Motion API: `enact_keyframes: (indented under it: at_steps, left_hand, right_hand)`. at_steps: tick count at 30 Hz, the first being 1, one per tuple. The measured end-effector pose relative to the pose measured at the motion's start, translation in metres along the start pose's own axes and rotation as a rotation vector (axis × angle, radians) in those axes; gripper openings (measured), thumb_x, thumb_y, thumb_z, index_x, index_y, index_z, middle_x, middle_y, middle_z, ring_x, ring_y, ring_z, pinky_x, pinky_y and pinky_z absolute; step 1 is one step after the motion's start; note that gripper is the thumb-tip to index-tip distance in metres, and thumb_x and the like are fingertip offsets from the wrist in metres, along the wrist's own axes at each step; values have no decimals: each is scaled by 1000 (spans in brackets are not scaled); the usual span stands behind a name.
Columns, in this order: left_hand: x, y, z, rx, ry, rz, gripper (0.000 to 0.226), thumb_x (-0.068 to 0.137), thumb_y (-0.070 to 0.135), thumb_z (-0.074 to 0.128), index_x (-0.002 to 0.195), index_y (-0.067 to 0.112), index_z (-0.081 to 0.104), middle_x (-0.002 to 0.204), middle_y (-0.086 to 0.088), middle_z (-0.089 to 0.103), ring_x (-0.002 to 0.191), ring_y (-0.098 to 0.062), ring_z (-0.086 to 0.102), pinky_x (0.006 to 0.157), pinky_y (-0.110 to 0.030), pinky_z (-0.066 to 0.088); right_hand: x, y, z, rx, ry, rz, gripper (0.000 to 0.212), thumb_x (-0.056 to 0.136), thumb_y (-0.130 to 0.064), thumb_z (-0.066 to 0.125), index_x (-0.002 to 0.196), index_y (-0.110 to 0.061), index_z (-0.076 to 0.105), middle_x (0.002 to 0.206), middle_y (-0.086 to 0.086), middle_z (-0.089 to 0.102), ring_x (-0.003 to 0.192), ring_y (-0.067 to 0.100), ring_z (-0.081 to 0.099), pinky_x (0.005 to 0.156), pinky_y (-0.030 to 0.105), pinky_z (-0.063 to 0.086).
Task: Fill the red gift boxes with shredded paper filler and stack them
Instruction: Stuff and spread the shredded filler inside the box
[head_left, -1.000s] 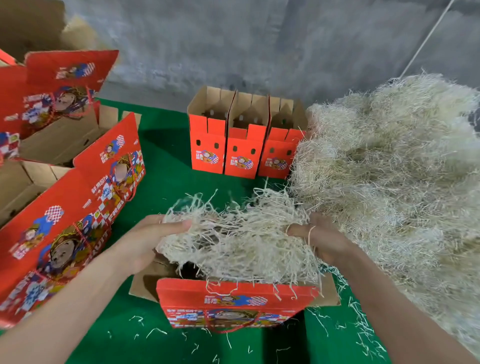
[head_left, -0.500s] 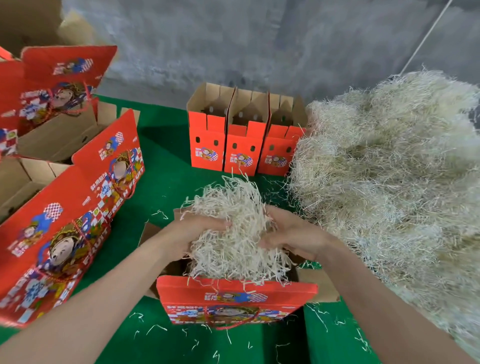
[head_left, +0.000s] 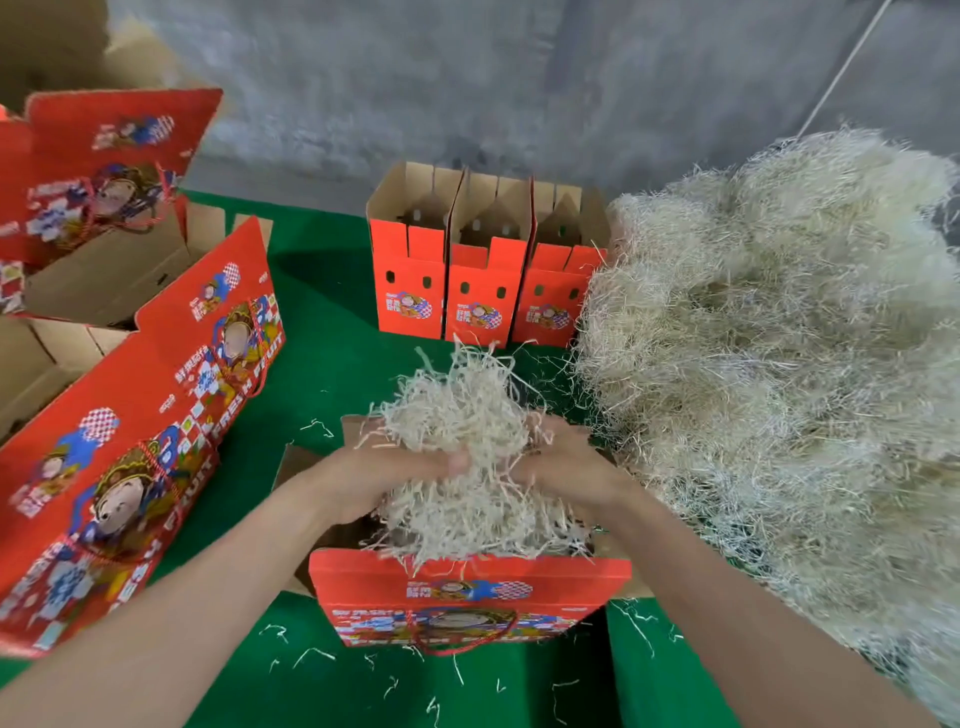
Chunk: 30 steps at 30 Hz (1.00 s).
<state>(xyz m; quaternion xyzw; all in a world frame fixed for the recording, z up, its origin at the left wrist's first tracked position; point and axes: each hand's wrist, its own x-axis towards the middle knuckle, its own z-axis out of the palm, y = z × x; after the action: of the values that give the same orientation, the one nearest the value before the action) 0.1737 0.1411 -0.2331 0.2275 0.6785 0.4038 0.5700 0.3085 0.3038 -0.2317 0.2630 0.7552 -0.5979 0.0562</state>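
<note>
An open red gift box (head_left: 467, 597) stands on the green table right in front of me, brown flaps spread out. A clump of pale shredded paper (head_left: 462, 415) bulges out of its top. My left hand (head_left: 384, 473) presses into the clump from the left. My right hand (head_left: 566, 467) squeezes it from the right, fingers sunk in the shreds. A big heap of the same filler (head_left: 779, 364) lies on the right.
Three empty red boxes (head_left: 483, 291) stand upright in a row at the back. Open red boxes (head_left: 130, 441) with lids up lean in a stack on the left. Loose shreds litter the green table (head_left: 322, 374). A grey wall runs behind.
My hands have closed in from a wide spread, bunching the filler into a narrow clump and pushing it down into the box.
</note>
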Motion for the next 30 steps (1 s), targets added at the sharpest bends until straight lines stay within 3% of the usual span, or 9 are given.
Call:
enact_keyframes:
  at_steps: [3,6,11,16,18,20,24,27,30]
  left_hand:
    - [0,-4,-15,73,8,-14,65,29,46,92,87,27,69,125,14,51,115,4,50,101,-18,32]
    - [-12,-7,-33,-22,198,-31,9,59,26,84,58,25,75,131,6,49,137,-19,30,113,-41,12]
    - [-15,-9,-45,-17,246,-75,10,74,19,73,76,25,65,145,-6,39,140,-25,20,113,-42,9]
    - [6,-5,-26,-12,232,-40,43,80,22,68,118,3,57,138,-7,46,131,-24,37,105,-29,30]
    - [16,-12,-11,50,240,-43,3,87,5,56,85,4,58,91,-1,59,80,-11,55,61,-6,41]
    - [20,-15,-7,126,293,-72,24,88,6,55,65,10,52,67,-1,54,58,-10,46,42,-5,34]
    - [3,-20,-49,105,355,-92,23,72,29,77,94,23,72,129,-1,56,119,-16,47,105,-28,29]
    - [-8,-33,-73,57,342,-75,80,74,17,74,142,9,34,144,-6,41,124,-16,43,107,-28,23]
    - [-1,-36,-68,136,336,-51,61,83,8,66,134,24,36,123,1,50,100,-17,51,87,-26,36]
  right_hand:
    - [1,2,-10,38,116,7,28,77,2,65,88,-19,49,62,-12,68,70,7,67,54,15,51]
    - [-4,16,-38,129,151,100,78,71,-8,72,133,-18,26,73,-3,70,70,3,65,82,24,40]
    - [-7,23,-47,70,151,178,121,40,-32,84,142,-26,18,95,-9,56,91,13,47,98,41,30]
    - [-5,3,-26,38,-118,113,91,49,-44,82,127,-35,36,95,-20,60,77,-4,61,80,19,45]
    - [3,-2,-7,-123,-160,38,50,67,-22,76,90,-56,48,72,-26,64,62,-14,58,58,7,43]
    - [8,-4,2,-277,-128,-19,43,77,-5,64,70,-46,55,55,-32,57,55,-14,53,49,5,39]
    - [4,2,-25,-267,-77,79,31,81,-18,69,103,-27,48,89,-20,53,76,-5,57,51,2,41]
    - [3,13,-40,-334,-99,163,73,78,-30,71,139,-16,33,136,-4,41,119,16,45,83,14,28]
    - [8,18,-38,-388,-134,180,71,84,-31,65,143,-15,28,150,3,26,120,11,34,94,20,25]
